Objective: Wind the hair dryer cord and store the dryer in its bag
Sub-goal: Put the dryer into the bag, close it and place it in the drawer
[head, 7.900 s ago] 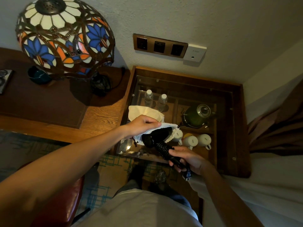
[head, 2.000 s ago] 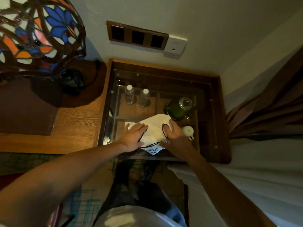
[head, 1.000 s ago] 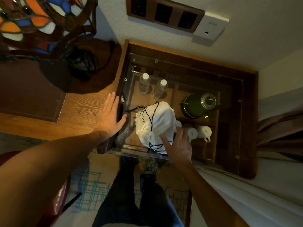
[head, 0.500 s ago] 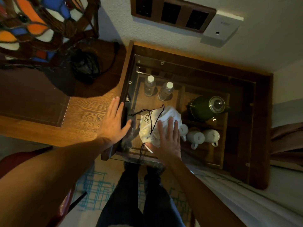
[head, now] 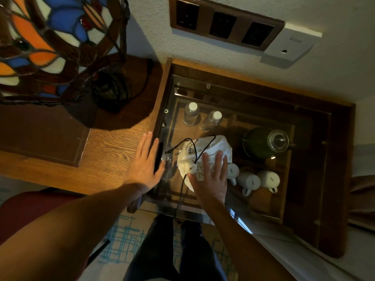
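Observation:
A white drawstring bag (head: 217, 147) with black print lies bunched on the glass top (head: 239, 96) of a wooden cabinet. Its black drawstring (head: 181, 191) loops over the cloth and trails off the front edge. The hair dryer is hidden; only the bag's bulge shows. My right hand (head: 211, 177) lies flat, fingers spread, on the near side of the bag. My left hand (head: 145, 163) rests flat with fingers apart on the wooden desk (head: 109, 147), at the cabinet's left edge, beside the bag and not touching it.
Under the glass stand two water bottles (head: 200, 116), a green kettle (head: 265, 141) and three white mugs (head: 255, 180). A stained-glass lamp (head: 46, 37) overhangs the desk at upper left. Wall sockets (head: 223, 27) sit above. White bedding (head: 304, 258) lies at lower right.
The dryer went into the bag, which now lies closed on the glass. My left hand left the bag for the desk edge. My right hand has settled flat on the bag.

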